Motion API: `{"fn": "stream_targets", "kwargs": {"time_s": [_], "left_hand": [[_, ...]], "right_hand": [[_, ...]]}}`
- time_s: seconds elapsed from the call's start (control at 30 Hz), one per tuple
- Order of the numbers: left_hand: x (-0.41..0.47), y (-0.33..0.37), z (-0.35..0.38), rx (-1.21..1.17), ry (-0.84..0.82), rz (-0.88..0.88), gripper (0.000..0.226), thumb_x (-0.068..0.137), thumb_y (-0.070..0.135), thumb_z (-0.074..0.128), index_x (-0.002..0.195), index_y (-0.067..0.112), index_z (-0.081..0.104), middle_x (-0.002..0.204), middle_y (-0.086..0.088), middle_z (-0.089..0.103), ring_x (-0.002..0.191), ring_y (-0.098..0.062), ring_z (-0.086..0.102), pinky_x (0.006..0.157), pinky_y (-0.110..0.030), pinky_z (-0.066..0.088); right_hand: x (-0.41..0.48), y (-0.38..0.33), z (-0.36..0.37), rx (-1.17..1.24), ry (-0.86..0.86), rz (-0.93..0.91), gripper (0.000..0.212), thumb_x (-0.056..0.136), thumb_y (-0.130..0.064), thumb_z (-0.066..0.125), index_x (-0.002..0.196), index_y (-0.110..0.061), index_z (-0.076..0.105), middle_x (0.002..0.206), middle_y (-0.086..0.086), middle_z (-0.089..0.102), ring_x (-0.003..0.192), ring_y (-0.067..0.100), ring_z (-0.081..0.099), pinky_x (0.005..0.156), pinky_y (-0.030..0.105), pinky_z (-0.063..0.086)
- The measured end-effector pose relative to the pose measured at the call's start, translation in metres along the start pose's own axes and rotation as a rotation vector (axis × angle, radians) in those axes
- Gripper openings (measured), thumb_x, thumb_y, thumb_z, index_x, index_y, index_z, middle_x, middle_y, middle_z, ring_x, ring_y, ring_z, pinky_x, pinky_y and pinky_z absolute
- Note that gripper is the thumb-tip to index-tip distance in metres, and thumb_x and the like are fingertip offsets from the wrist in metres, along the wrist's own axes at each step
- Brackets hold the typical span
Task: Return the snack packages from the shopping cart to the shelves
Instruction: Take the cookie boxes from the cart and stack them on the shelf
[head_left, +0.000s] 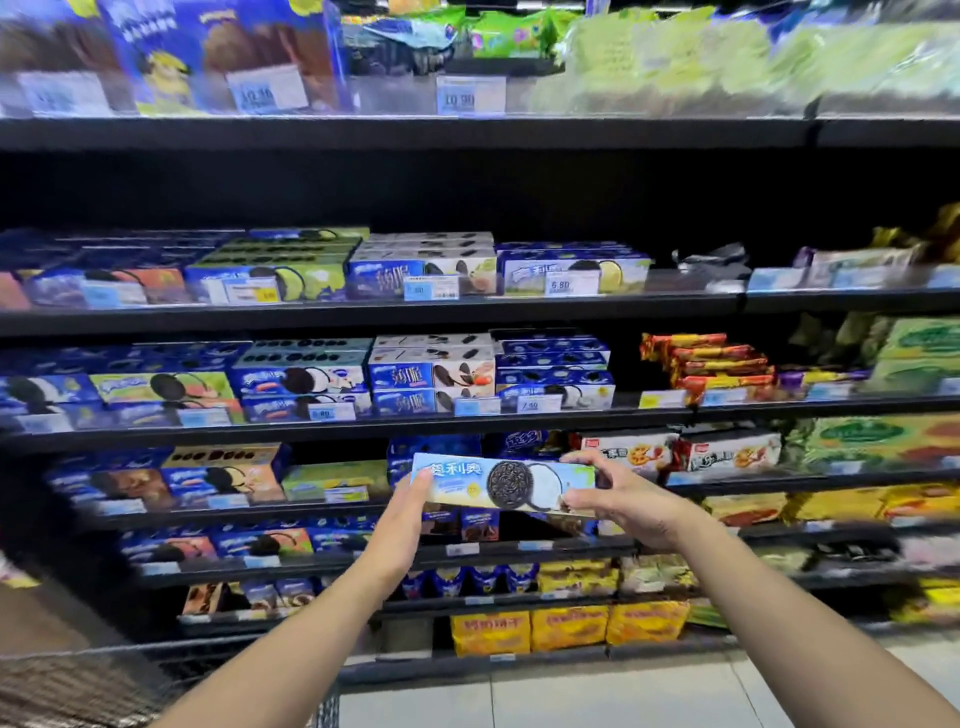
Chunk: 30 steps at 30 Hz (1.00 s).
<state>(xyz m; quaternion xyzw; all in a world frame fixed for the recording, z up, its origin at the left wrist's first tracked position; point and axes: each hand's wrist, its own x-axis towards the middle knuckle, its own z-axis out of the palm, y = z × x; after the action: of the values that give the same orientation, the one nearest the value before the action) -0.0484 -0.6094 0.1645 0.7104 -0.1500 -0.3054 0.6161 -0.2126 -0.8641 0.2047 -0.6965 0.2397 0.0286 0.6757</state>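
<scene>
So the step here is shelving one box. My take: match the artwork before committing. The sandwich-cookie box is pale blue fading to yellow-green, and the row of pale boxes two shelves higher, behind the 6.80 price tag, looks like the closest match. The frame's blurry though, so I'd double-check. Keep the box level and long side toward you, lift it to that shelf, then slide it in on top of or in front of its twins with the printed face out. Don't ram it or you'll shove the row back.

Grip-wise, the right hand is doing the real holding. Its fingers curl over the top edge at the right end and the thumb pinches the lower front, so that end is clamped between them. The left hand isn't wrapped around anything. Its fingers lie fairly straight against the left end, propping it rather than clutching it.

The box sits crosswise between both hands in mid-air, in front of the lower shelves and touching none of them. It's well clear of the shopping cart, whose mesh shows bottom left.
</scene>
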Motion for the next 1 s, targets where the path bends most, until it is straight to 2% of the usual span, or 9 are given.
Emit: {"fn": "stream_targets", "kwargs": {"time_s": [0.03,0.1,0.2,0.3,0.43,0.53,0.67,0.87,1.0], "left_hand": [[0.002,0.004,0.003,0.002,-0.013,0.004,0.089,0.072,0.093,0.043,0.140,0.037,0.049,0.139,0.008,0.056,0.128,-0.015,0.051,0.114,-0.049,0.037],[0.007,0.013,0.010,-0.008,-0.032,0.019,0.074,0.080,0.084,0.043,0.134,0.034,0.054,0.131,0.008,0.062,0.124,-0.013,0.054,0.113,-0.048,0.039],[0.022,0.017,0.010,-0.018,-0.071,0.033,0.055,0.095,0.069,0.043,0.132,0.031,0.056,0.127,0.007,0.065,0.122,-0.011,0.056,0.114,-0.045,0.038],[0.042,0.016,0.008,-0.018,-0.109,0.011,0.084,0.078,0.082,0.055,0.146,0.033,0.045,0.139,0.011,0.057,0.126,-0.007,0.054,0.116,-0.044,0.037],[0.060,0.021,0.022,-0.012,-0.132,0.066,0.072,0.087,0.070,0.055,0.148,0.035,0.037,0.136,0.012,0.059,0.120,-0.004,0.058,0.101,-0.033,0.046],[0.070,0.024,0.037,0.011,-0.060,0.090,0.048,0.098,0.051,0.053,0.141,0.031,0.043,0.132,0.006,0.060,0.117,-0.007,0.060,0.086,-0.022,0.050],[0.088,0.017,0.060,0.233,-0.031,0.151,0.034,0.099,0.047,0.056,0.129,0.032,0.056,0.126,0.009,0.064,0.114,-0.007,0.061,0.102,-0.033,0.049],[0.116,0.036,0.111,0.302,0.039,0.213,0.034,0.101,0.035,0.057,0.133,0.023,0.060,0.119,0.009,0.065,0.103,0.002,0.058,0.089,-0.018,0.039],[0.138,0.049,0.143,0.281,0.086,0.219,0.039,0.101,0.034,0.057,0.139,0.029,0.054,0.122,0.015,0.060,0.105,0.006,0.055,0.087,-0.013,0.038]], "right_hand": [[-0.001,-0.005,-0.006,-0.049,0.001,0.006,0.072,0.068,-0.033,0.090,0.129,-0.029,0.054,0.122,0.011,0.068,0.103,0.027,0.069,0.088,0.038,0.050],[-0.004,-0.013,-0.012,-0.136,-0.013,-0.002,0.069,0.069,-0.038,0.089,0.126,-0.027,0.052,0.119,0.003,0.064,0.099,0.021,0.067,0.087,0.033,0.049],[-0.004,-0.019,-0.014,-0.212,0.022,-0.039,0.051,0.083,-0.027,0.082,0.124,-0.023,0.052,0.111,-0.015,0.055,0.092,0.003,0.058,0.099,0.037,0.046],[0.001,-0.011,-0.022,-0.208,0.112,-0.092,0.052,0.077,-0.025,0.087,0.119,-0.023,0.056,0.132,-0.002,0.055,0.107,0.016,0.063,0.092,0.033,0.051],[0.006,-0.002,-0.040,-0.114,0.238,-0.133,0.067,0.057,-0.035,0.097,0.111,-0.026,0.060,0.130,0.007,0.060,0.103,0.026,0.070,0.093,0.044,0.056],[0.004,-0.008,-0.058,-0.109,0.341,-0.171,0.061,0.063,-0.028,0.094,0.113,-0.025,0.059,0.125,0.010,0.060,0.097,0.022,0.071,0.083,0.037,0.058],[0.009,-0.016,-0.085,-0.135,0.487,-0.248,0.056,0.070,-0.019,0.091,0.115,-0.023,0.056,0.118,0.005,0.062,0.094,0.019,0.068,0.079,0.035,0.055],[0.049,-0.027,-0.133,-0.225,0.479,-0.293,0.058,0.065,-0.031,0.093,0.109,-0.035,0.054,0.115,-0.002,0.063,0.094,0.020,0.071,0.081,0.044,0.061],[0.080,-0.039,-0.155,-0.289,0.438,-0.336,0.057,0.070,-0.026,0.091,0.113,-0.030,0.053,0.112,-0.005,0.061,0.095,0.011,0.065,0.070,0.024,0.055]]}}
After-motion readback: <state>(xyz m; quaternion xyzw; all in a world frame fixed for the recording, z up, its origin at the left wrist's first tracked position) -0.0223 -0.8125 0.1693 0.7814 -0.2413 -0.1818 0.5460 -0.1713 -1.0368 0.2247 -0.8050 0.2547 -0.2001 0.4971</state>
